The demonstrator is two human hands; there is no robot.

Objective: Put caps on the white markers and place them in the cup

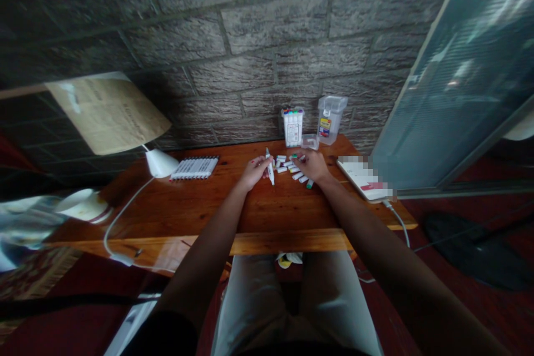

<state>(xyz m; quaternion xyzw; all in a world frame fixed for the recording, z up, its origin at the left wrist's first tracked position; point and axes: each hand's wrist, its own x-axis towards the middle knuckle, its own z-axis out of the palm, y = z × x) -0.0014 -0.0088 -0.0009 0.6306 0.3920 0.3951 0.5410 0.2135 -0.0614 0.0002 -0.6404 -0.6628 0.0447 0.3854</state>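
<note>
Room: homelike corner; whether a private home, unclear
Wall [271,19]: rough grey stone blocks
Desk [287,211]: narrow, varnished wood
Lamp [112,114]: tan shade, white base
Floor [62,329]: dark red, patterned rug [39,289] at left
Glass panel [421,111]: right side

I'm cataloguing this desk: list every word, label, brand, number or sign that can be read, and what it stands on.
None can be read for certain.
Marker case: white label with dark print, too small.
Clear container: yellow and blue label, too small.
Marker row: dark print, too small.
Marker in the left hand: dark marks, too small.
Lampshade: faint marks, too blurred to call lettering.
</note>
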